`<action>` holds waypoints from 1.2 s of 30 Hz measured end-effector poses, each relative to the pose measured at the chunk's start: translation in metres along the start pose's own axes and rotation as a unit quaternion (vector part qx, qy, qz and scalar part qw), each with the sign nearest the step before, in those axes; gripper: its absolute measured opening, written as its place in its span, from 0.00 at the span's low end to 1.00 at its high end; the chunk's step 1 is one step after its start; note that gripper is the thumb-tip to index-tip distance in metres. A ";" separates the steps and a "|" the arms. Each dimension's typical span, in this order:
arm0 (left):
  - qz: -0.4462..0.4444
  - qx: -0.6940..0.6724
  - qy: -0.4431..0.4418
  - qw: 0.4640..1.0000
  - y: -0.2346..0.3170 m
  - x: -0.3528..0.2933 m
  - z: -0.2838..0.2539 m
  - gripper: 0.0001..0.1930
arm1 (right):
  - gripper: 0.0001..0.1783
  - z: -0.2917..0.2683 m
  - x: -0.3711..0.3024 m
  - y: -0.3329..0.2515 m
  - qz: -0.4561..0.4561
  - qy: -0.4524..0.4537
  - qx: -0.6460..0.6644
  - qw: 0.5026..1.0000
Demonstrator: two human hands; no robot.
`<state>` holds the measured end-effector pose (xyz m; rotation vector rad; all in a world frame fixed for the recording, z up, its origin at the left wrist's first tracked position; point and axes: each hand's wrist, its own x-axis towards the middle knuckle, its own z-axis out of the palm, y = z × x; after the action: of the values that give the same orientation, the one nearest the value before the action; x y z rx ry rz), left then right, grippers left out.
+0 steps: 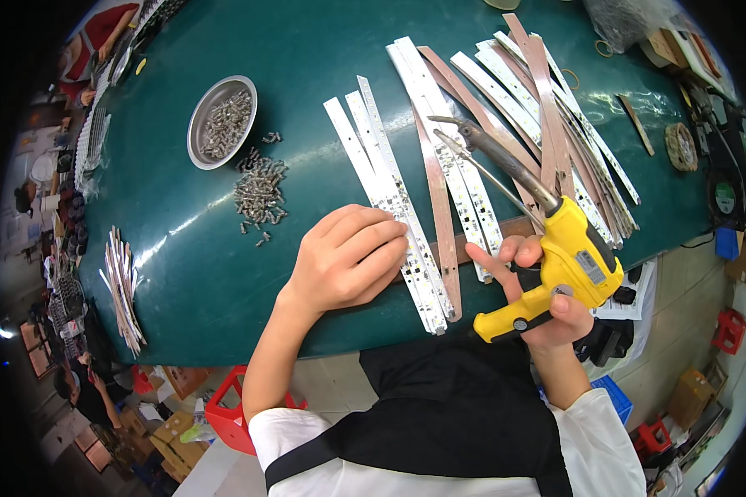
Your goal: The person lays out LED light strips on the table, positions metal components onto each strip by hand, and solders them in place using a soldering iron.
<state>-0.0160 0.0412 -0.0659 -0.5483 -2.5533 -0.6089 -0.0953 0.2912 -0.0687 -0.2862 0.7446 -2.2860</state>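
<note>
My right hand (547, 319) grips a yellow and black soldering gun (574, 263); its index finger sticks out to the left. The gun's metal barrel and thin tip point up and to the left, above the strips. My left hand (344, 257) is closed, with its fingers bent and pressed together. Their tips rest over narrow white LED circuit strips (420, 277) lying side by side. Whatever the fingertips pinch, if anything, is hidden. Beside these lies a brown strip (444, 240), then more white strips (464, 195) under the gun's tip.
A metal bowl (193, 137) of small silvery parts stands on the green table (323, 50), with a loose heap (261, 190) of them below it. A bundle of thin strips (123, 290) lies at the left edge. Many strips (547, 108) overlap at the right. A red stool (234, 414) stands below.
</note>
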 end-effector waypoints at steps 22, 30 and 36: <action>-0.006 0.058 -0.046 0.997 -0.017 0.041 0.024 0.18 | 0.34 0.000 0.000 -0.020 -0.098 -0.017 0.042 0.994; 0.025 -0.035 -0.079 0.996 -0.014 0.056 0.043 0.19 | 0.32 -0.008 -0.003 -0.004 -0.070 0.040 0.067 0.995; 0.057 -0.043 -0.132 0.989 -0.017 0.051 0.021 0.18 | 0.39 -0.016 -0.001 -0.017 -0.098 0.019 -0.004 0.995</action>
<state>-0.0730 0.0512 -0.0622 -0.8509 -2.7250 -0.6463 -0.1101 0.3091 -0.0718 -0.3324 0.7754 -2.4803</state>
